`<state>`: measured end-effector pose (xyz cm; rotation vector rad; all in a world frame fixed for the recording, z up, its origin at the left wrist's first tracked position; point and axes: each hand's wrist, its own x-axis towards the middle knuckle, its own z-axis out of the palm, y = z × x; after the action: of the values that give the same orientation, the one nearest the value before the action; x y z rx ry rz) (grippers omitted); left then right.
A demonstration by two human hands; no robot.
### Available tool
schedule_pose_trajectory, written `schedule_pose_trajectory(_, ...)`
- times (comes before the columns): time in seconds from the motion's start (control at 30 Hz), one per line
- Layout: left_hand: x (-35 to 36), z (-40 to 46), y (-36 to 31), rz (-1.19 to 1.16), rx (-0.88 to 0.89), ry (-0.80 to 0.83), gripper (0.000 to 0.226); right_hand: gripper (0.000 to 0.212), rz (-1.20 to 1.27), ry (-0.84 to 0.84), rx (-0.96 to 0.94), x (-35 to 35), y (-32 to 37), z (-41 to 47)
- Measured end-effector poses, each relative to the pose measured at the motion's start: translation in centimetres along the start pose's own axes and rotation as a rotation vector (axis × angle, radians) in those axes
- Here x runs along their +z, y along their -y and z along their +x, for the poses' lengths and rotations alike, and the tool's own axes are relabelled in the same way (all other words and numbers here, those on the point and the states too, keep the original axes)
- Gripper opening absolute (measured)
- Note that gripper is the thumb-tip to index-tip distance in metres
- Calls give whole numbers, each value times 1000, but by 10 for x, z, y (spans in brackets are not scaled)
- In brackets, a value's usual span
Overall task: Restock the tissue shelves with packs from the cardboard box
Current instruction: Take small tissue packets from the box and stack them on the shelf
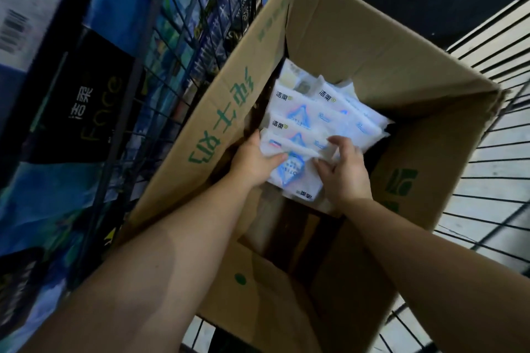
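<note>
Both hands are reaching into the cardboard box [358, 46]: left hand [252, 159] and right hand [344, 172] are gripping tissue packs [289, 149]; box walls are crowding them at 9 and 3 o'clock, fingertips partly hidden.

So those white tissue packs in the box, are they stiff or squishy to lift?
Probably squishy: the tissue packs are in thin crinkled plastic wrap and lie unevenly in the cardboard box. Likely light too. The glossy film may be slippery, which may be why the left hand and right hand both take hold.
</note>
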<state>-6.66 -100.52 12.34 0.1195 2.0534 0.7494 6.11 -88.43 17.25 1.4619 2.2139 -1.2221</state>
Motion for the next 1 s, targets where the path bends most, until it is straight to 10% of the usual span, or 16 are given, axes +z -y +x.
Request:
schedule_pose_trajectory(0.27, 7, 1, -17, -10, 117, -166, 51, 69, 20, 72, 33, -8, -1, 4)
schedule_pose_trajectory(0.53, 8, -9, -22, -188, -1, -30, 58, 58, 46, 55, 42, -24, -1, 5)
schedule_pose_trajectory(0.73, -7, -44, -38, -151, 17, 107, 23, 63, 16, 158, -22, -45, 12, -16)
schedule_pose_trajectory(1.0, -52, -112, -44, 16, 77, 187, 114, 55, -51, 352, -121, -95, 49, -45)
